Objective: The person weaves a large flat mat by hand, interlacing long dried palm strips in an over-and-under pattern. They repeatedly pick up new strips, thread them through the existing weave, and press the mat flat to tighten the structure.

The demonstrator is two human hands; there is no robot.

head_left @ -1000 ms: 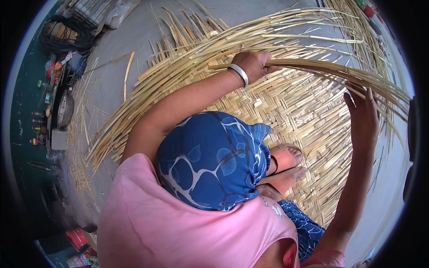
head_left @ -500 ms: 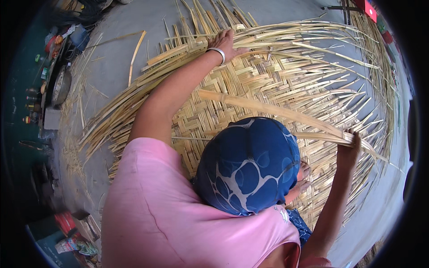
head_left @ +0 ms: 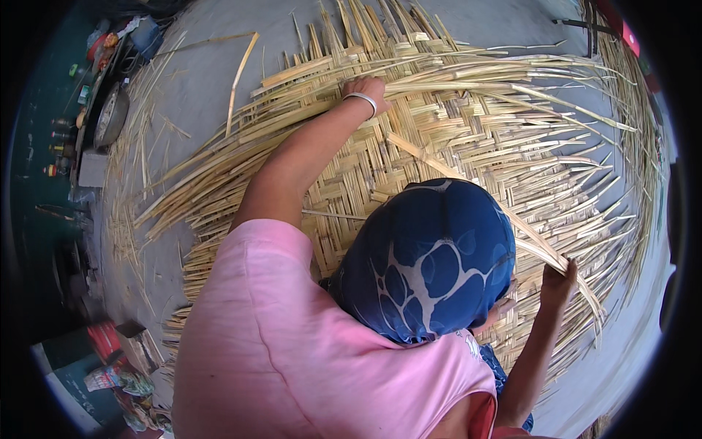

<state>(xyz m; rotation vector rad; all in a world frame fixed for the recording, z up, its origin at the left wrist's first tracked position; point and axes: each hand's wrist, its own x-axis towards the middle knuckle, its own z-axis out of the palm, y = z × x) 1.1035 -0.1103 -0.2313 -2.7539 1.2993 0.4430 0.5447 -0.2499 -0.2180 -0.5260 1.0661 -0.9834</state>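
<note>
A large mat (head_left: 336, 175) of pale split reeds, woven in a herringbone pattern, spreads before me, its long loose ends fanning out at the far and right edges. My left hand (head_left: 365, 89), a white bangle at its wrist, is closed with curled fingers on the reed strips near the mat's far side. At the right, my right hand (head_left: 559, 282) grips a wide split reed strip (head_left: 537, 238) near its end. That strip slants over the weave, its free tip at mid-mat; my raised knee (head_left: 439, 256) in blue patterned cloth hides part of it.
One loose reed (head_left: 241, 84) lies bent on the grey floor (head_left: 212, 62) at far left, among thin scraps. A pile of reeds (head_left: 636, 146) lines the right side. A wide round pan (head_left: 111, 117) and assorted household items stand along the left wall.
My right hand has come nearer and slightly left, swinging the strip steeper across the mat. My left fingers, spread before, are now curled. The view has shifted a little.
</note>
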